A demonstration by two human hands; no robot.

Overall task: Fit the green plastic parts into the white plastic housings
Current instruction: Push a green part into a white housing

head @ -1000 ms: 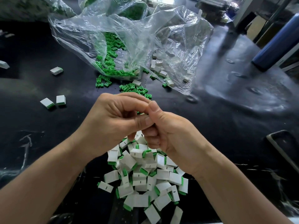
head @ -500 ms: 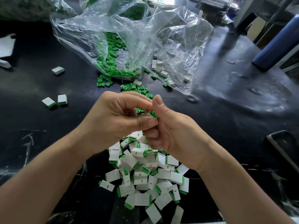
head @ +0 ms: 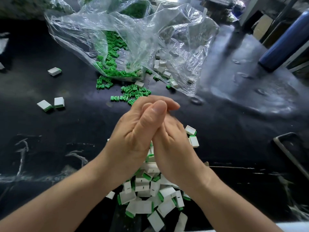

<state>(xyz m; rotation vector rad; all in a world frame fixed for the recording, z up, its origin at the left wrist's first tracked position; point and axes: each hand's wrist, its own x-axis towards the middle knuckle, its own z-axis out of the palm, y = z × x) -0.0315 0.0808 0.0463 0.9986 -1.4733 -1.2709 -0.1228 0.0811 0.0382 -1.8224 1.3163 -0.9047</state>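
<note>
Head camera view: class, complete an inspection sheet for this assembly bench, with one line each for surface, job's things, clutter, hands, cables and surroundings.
Surface: black worktop, white scuff marks at the left.
Job's things: green parts spill from a clear plastic bag that also holds white housings; a pile of fitted pieces lies at the near edge, under the wrists.
Clutter: three stray pieces lie apart at the left.
Grippers: left hand and right hand are pressed together above the pile; anything between the fingers is hidden.
Cables: nothing seen.
Surroundings: blue cylinder at the far right; dark looped frame at the right edge.
</note>
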